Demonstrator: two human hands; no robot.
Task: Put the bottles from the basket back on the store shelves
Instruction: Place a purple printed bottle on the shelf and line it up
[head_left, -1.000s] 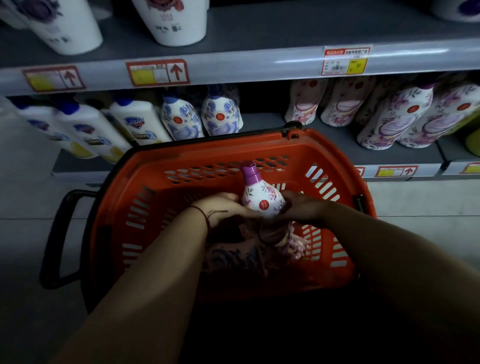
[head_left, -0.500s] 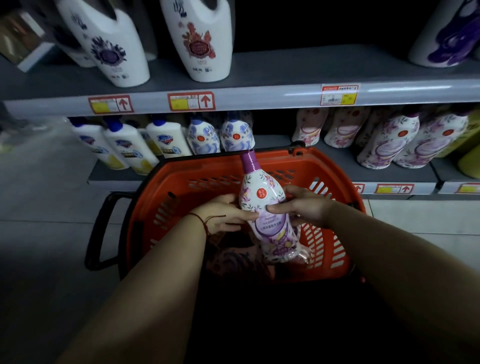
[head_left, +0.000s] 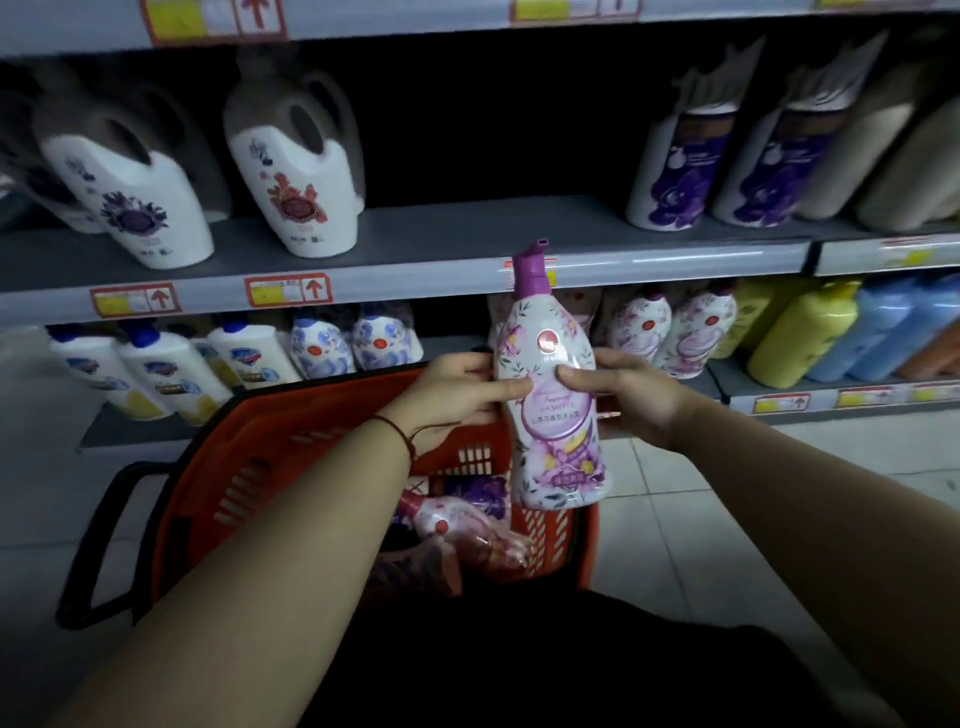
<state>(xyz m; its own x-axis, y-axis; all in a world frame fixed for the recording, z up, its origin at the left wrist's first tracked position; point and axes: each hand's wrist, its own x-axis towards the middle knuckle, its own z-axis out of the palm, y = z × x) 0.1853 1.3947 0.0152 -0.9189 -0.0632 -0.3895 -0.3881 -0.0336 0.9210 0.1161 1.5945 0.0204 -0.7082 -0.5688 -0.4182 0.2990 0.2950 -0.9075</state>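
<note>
I hold one glossy floral bottle (head_left: 550, 410) upright above the orange slatted basket (head_left: 249, 467), my left hand (head_left: 457, 395) and right hand (head_left: 628, 395) pinching its waisted sides; one red-capped bottle (head_left: 467, 530) lies inside.

We note a floral purple-capped bottle (head_left: 549, 395) upright above the orange basket (head_left: 270, 467), in front of the shelves (head_left: 441, 244); a red-capped bottle (head_left: 462, 530) lies inside the basket.

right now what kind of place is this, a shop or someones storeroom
Most likely a shop aisle for soaps or detergents. The grey shelves carry price tags with red arrows, rows of identical bottles stand on them, and an orange shopping basket sits below.
</note>
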